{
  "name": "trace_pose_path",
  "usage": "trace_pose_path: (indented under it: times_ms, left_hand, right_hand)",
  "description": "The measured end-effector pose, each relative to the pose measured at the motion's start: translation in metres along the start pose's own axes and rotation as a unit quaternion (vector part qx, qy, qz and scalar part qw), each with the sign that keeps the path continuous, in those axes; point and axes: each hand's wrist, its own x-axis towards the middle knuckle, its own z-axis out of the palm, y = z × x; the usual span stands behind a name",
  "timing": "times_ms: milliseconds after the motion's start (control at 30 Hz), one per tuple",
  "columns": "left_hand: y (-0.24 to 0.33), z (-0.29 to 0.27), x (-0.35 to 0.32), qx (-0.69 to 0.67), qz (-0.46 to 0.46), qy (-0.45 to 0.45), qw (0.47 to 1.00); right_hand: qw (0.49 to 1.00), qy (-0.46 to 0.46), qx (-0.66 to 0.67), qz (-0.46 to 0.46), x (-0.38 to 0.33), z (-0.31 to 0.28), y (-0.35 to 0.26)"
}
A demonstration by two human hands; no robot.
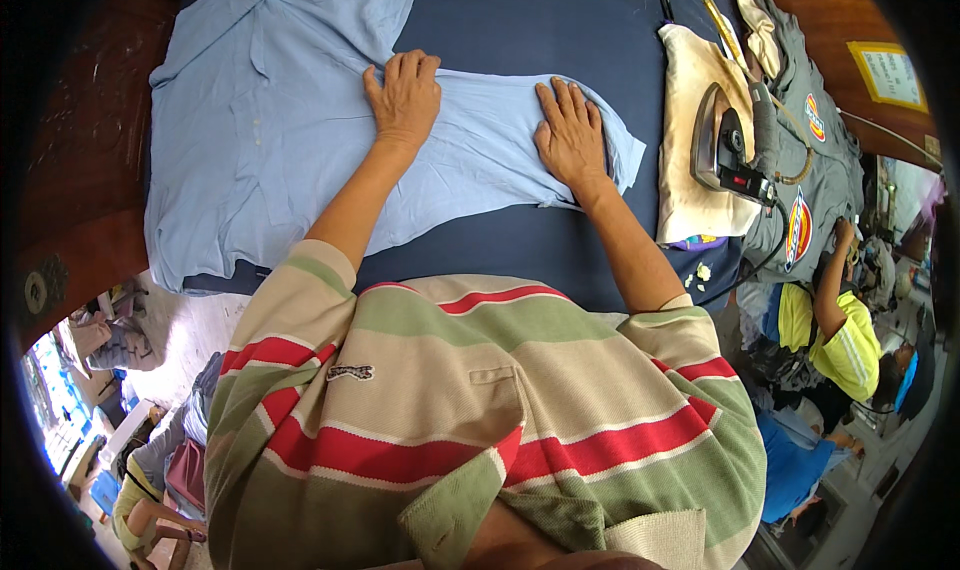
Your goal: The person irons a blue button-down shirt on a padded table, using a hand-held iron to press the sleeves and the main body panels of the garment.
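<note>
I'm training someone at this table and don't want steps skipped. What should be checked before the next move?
1. Left hand palm-down on the light-blue, long cloth garment: ok.
2. Right hand palm-down near the narrow end of the garment's extended section: ok.
3. Garment free of creases: not ok, wrinkles show.
4. Black-and-silver, pointed metal iron clear of the garment, on the cream folded cloth: ok.
5. Iron's heat: cannot tell.

Creased matt cloth shirt [220, 140], iron [732, 148] of shiny metal and plastic
</note>
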Motion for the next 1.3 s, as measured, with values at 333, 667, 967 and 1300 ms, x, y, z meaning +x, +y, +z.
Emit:
trace_pose_path:
  times_ms: [333,667,967,1300]
  left_hand:
    - [-0.001,-0.019,-0.008,0.018,0.058,0.008,0.998]
    - [0.02,-0.072,-0.097,-0.034,0.153,-0.261,0.953]
    - [0.013,-0.077,-0.099,-0.041,0.175,-0.26,0.949]
    - [0.001,-0.09,-0.101,-0.065,0.171,-0.265,0.947]
  right_hand:
    - [1.0,-0.01,-0.012,-0.005,-0.001,0.0,0.011]
    - [1.0,-0.007,-0.014,-0.007,0.0,0.001,0.018]
    - [0.987,0.017,0.161,-0.013,0.01,-0.021,-0.017]
    - [0.993,-0.096,0.019,-0.073,-0.001,-0.012,-0.013]
